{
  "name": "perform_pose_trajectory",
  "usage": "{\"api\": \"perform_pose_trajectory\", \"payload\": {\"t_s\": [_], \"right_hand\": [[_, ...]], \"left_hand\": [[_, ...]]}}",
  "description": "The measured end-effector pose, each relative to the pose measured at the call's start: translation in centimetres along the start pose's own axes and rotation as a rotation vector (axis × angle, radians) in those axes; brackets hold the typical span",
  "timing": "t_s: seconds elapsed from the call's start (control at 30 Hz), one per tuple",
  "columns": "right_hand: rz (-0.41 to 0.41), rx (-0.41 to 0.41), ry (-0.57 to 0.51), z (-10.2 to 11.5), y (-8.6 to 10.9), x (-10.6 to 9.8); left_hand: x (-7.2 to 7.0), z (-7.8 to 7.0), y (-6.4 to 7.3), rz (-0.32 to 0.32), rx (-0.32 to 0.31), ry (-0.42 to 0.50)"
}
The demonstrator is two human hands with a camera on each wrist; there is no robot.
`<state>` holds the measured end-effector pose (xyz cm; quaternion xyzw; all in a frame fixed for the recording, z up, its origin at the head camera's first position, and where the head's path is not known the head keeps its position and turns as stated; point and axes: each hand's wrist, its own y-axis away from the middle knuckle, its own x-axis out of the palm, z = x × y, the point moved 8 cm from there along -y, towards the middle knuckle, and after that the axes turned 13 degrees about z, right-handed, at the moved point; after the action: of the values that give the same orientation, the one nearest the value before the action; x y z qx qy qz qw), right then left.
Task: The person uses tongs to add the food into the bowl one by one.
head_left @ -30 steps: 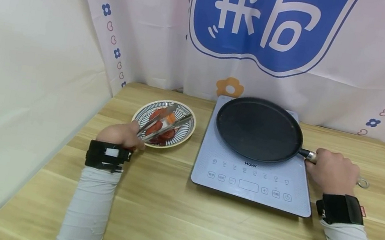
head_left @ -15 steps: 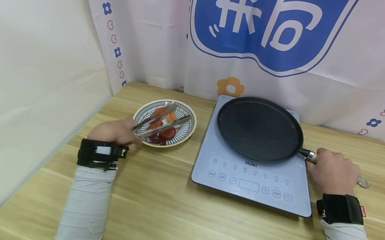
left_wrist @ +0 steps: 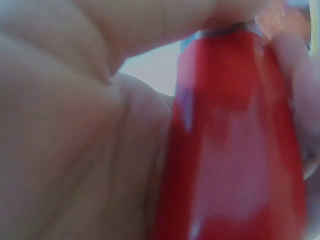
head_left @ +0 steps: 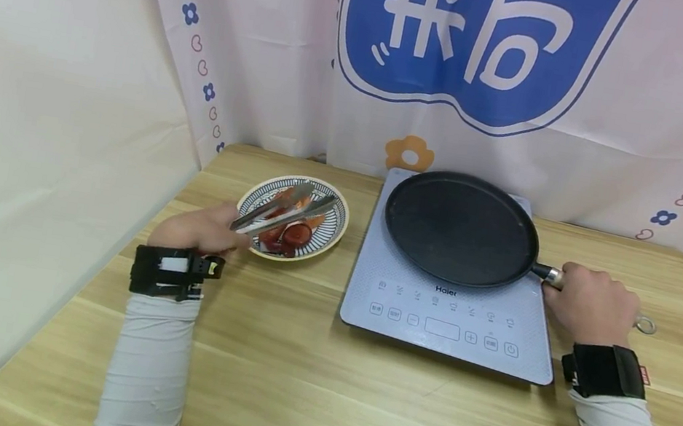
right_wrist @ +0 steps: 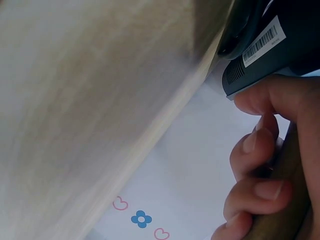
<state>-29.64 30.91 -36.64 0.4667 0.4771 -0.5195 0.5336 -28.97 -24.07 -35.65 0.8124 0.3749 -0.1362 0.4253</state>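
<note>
Cooktop lettering: "Haier" [head_left: 445,291] on the pale cooktop [head_left: 359,289], right of centre; minus, plus and power signs legible on its lower keys, other marks too small to read
Barcode label [right_wrist: 264,41]: white, on the cooktop's dark casing, upper right of the right wrist view; print illegible
Blue emblem [head_left: 459,91]: large white characters, top of frame, on the backdrop cloth [head_left: 367,128]
Left hand [head_left: 196,228]: left of frame, fingers curled round the tongs [head_left: 288,217]; left wrist view shows them wrapped about a red handle [left_wrist: 230,140]
Tongs: arms slightly apart, tips above the plate [head_left: 335,233]; cannot tell whether they pinch any food
Plate: left of centre, dark-patterned rim, bearing red and orange food slices [head_left: 297,234]
Right hand [head_left: 598,304]: right of frame, fingers curled firmly round the pan handle [head_left: 549,275], metal ring [head_left: 646,325] showing past the hand
Pan [head_left: 461,229]: black, round, shallow, resting on the cooktop's upper part
Table [head_left: 352,406]: wood-grained, under plate and cooktop
</note>
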Motion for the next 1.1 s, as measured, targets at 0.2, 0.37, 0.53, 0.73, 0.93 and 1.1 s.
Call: {"api": "perform_pose_trajectory", "payload": {"t_s": [0.2, 0.37, 0.53, 0.73, 0.93, 1.1], "right_hand": [[-0.001, 0.007, -0.001, 0.0, 0.0, 0.0], [-0.008, 0.004, 0.0, -0.1, -0.1, 0.1], [-0.003, 0.006, -0.001, -0.3, -0.2, 0.2], [0.004, 0.006, -0.001, -0.4, -0.3, 0.4], [0.012, 0.012, -0.002, -0.3, -0.2, 0.4], [0.012, 0.015, -0.004, -0.2, -0.2, 0.3]], "left_hand": [[-0.1, -0.3, -0.2, -0.007, 0.018, -0.043], [-0.5, -0.4, -0.2, -0.052, 0.034, -0.13], [-1.0, -0.6, 0.0, -0.11, 0.054, -0.181], [-1.6, 0.0, 0.7, -0.149, -0.031, -0.209], [-1.9, 0.3, 1.2, -0.168, -0.047, -0.162], [-2.2, 0.2, 1.7, -0.195, -0.03, -0.128]]}}
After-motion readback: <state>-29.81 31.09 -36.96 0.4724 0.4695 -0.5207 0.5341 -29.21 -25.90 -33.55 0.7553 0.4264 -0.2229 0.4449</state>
